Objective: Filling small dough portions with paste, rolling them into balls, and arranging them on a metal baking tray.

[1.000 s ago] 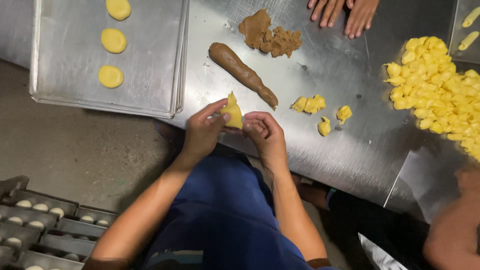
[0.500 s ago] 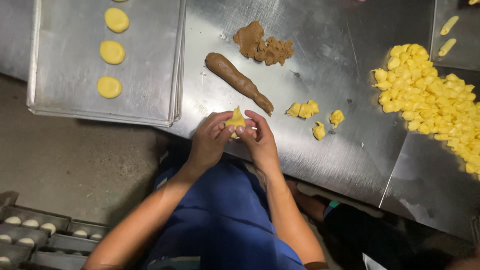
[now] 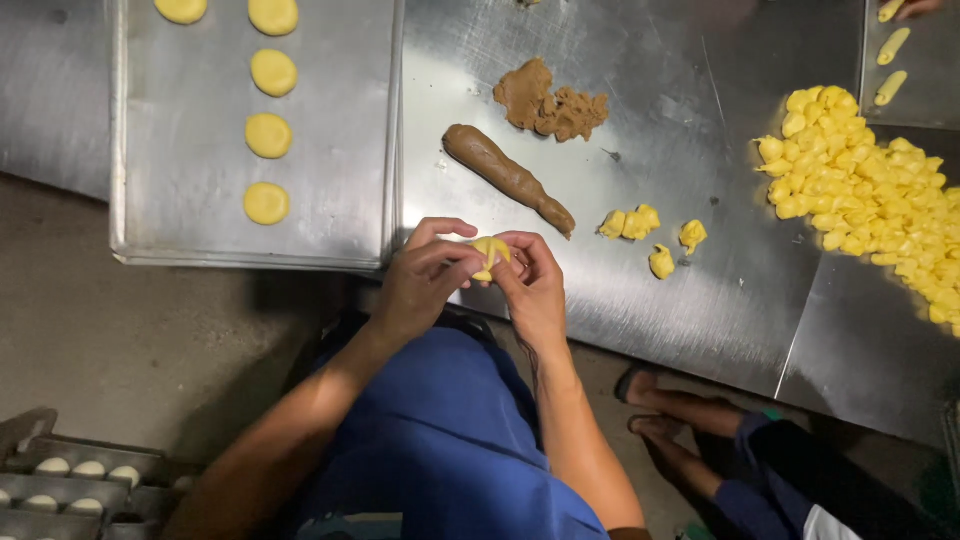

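Observation:
My left hand point(image 3: 420, 278) and my right hand point(image 3: 530, 285) meet over the near edge of the steel table point(image 3: 700, 300), both pinching one small yellow dough piece point(image 3: 490, 250) between the fingertips. Just beyond it lies a brown filling roll point(image 3: 505, 176), tapering toward the right. A crumbly lump of brown filling point(image 3: 548, 105) sits farther back. A few small yellow dough pieces point(image 3: 640, 228) lie to the right of my hands.
A metal baking tray point(image 3: 330, 150) at left holds several flat yellow dough discs point(image 3: 268, 135). A big heap of yellow dough pieces point(image 3: 865, 195) lies at right. Another tray point(image 3: 905, 60) sits at top right. Another person's feet point(image 3: 680, 420) stand at lower right. A rack point(image 3: 70, 485) sits at lower left.
My hands closed together around the dough piece, folding it smaller. The view shifted, so the tray and table sit lower in frame. Another person's hands at the far edge left view.

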